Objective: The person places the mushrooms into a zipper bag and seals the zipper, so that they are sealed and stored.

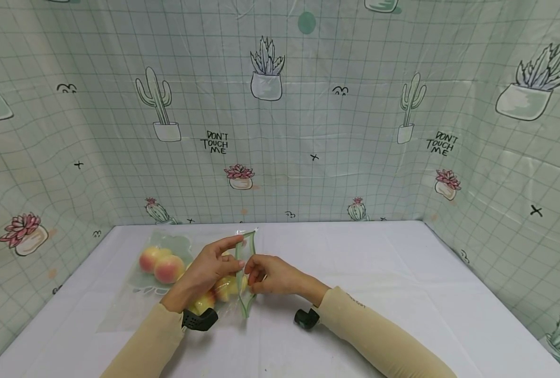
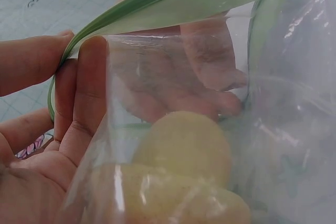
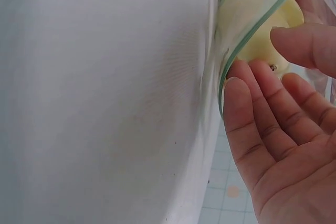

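Note:
A clear zip bag [image 1: 245,310] with a green seal lies on its side, its mouth gaping to the right. My left hand [image 1: 209,270] holds the mouth's edge; in the left wrist view its fingers [image 2: 31,59] pinch the green seal strip [image 2: 142,4]. At the mouth is my right hand [image 1: 277,275], its fingers [image 3: 239,106] along the inner side of the rim, thumb apart from them and nothing held. Yellow-red peaches [image 1: 225,289] lie inside near the mouth, and a pale yellow peach [image 3: 257,35] shows just beyond the right fingertips.
Two more peaches [image 1: 168,269] lie at the bag's far left end, seen through the plastic. The white table [image 1: 346,262] carries the bag on its left half. A patterned sheet [image 1: 289,131] hangs behind and along both sides of the table.

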{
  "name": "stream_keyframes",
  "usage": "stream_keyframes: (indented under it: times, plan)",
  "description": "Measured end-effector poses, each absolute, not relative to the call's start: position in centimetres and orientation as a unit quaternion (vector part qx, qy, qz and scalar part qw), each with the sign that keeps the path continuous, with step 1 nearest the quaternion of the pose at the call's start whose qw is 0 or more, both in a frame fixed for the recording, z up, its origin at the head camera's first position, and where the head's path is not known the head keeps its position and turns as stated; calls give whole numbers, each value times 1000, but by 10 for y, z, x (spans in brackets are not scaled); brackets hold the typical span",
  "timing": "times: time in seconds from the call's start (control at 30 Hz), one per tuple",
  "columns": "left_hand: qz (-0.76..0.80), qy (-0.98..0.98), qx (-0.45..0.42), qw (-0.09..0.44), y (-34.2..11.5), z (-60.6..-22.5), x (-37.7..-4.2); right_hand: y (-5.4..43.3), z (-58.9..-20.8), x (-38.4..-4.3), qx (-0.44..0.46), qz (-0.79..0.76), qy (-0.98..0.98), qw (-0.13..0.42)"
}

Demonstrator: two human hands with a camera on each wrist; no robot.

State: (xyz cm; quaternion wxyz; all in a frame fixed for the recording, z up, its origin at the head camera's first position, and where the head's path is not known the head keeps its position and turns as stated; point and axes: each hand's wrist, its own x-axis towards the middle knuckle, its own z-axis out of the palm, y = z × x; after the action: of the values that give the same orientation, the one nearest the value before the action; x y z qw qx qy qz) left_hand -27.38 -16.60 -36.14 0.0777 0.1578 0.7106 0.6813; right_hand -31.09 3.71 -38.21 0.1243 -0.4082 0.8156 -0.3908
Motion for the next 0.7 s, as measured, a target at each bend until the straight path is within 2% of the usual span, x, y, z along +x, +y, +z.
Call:
stream_keyframes:
  times: [0.7]
  plan:
    - [662,731,145,77,-164,-361,-274,53,-378,-315,-404,-379,825,114]
